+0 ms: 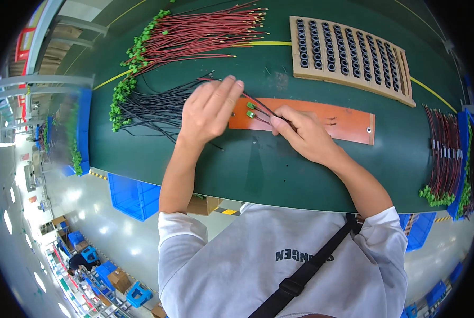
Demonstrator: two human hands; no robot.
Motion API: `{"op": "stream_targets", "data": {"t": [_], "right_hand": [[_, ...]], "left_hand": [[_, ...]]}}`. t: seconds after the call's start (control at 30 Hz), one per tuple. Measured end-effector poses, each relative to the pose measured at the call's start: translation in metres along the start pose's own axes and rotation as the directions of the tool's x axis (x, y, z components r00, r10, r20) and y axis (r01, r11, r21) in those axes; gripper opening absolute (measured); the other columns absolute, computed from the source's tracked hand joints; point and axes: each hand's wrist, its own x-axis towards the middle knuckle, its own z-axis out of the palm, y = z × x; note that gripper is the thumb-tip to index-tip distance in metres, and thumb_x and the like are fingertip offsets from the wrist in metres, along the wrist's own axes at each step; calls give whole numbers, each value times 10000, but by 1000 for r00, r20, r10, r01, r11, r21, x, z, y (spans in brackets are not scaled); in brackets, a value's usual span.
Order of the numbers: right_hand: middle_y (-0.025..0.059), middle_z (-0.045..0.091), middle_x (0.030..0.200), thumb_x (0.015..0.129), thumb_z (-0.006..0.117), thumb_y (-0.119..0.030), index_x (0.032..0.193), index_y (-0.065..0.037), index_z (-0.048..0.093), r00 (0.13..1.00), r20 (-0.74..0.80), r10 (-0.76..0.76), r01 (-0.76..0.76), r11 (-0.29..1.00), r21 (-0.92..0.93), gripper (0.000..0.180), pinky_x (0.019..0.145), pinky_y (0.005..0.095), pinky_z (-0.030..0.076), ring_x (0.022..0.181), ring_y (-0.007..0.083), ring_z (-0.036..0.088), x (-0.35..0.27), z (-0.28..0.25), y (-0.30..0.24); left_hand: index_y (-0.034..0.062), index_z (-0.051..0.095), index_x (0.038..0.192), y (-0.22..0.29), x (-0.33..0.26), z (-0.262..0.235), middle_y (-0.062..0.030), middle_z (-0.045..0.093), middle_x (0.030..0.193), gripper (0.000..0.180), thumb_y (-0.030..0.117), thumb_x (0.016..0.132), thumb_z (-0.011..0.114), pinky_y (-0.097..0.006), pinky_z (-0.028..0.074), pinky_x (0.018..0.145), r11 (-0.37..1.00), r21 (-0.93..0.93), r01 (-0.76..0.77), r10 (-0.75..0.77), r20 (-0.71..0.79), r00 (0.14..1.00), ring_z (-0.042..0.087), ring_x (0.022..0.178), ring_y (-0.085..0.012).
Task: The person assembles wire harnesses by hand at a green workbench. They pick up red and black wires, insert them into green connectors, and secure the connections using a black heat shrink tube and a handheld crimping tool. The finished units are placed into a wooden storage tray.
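Observation:
My right hand (303, 132) is closed in a pinch on red and black wires, from which small green connectors (251, 111) stick out to the left of its fingers. A red wire (255, 100) runs from that hand up toward my left hand (211, 108). The left fingers are pressed together around this wire, and its far end shows beyond them; their exact grip is partly hidden. Under the hands lies an orange strip board (348, 126). Beside the left hand a bundle of black wires (152, 111) with green connectors spreads on the green table.
A pile of red wires (205, 34) with green connectors lies at the far left. At the far right sits a wooden rack (353, 55) with rows of black round sockets. Bundled dark red wires (445, 153) lie by the right edge. Blue crates (133, 196) stand below the table.

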Motion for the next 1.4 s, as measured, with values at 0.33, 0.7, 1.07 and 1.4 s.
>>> {"op": "stream_targets", "data": {"t": [0.33, 0.7, 1.07, 1.4], "right_hand": [[108, 695, 786, 1068, 535, -225, 1012, -28, 607, 999, 27, 46, -46, 999, -8, 217, 668, 392, 503, 704, 288, 673, -1, 1, 4], [81, 626, 842, 1043, 627, -240, 998, 26, 642, 959, -94, 269, -246, 947, 208, 271, 578, 328, 486, 599, 157, 592, 1, -10, 25], [36, 637, 790, 1045, 639, -236, 1042, 7, 635, 908, 21, 418, -356, 745, 564, 243, 570, 244, 508, 649, 76, 597, 8, -17, 17], [44, 647, 802, 1041, 647, -240, 1026, 5, 640, 899, 25, 437, -370, 729, 576, 245, 573, 246, 515, 654, 82, 608, 9, -18, 17]], "left_hand": [[-46, 713, 1129, -67, -39, -5, -157, 691, 1132, 394, 5, 740, 677, -382, 595, 764, 971, 173, 164, -168, 9, 986, 700, 924, -303], [-68, 710, 1047, -4, -17, -24, -107, 727, 935, 115, -52, 935, 688, -305, 618, 746, -165, -641, 750, -683, 623, 382, 739, 818, -185], [-51, 646, 1001, 70, 11, 3, -166, 721, 1028, 75, -91, 941, 665, -345, 645, 839, -481, -635, 605, -491, 767, 414, 755, 938, -250], [-45, 591, 966, 82, 7, 8, -207, 728, 1015, 126, -129, 916, 670, -366, 644, 861, -392, -750, 532, -647, 636, 421, 753, 941, -269]]}}
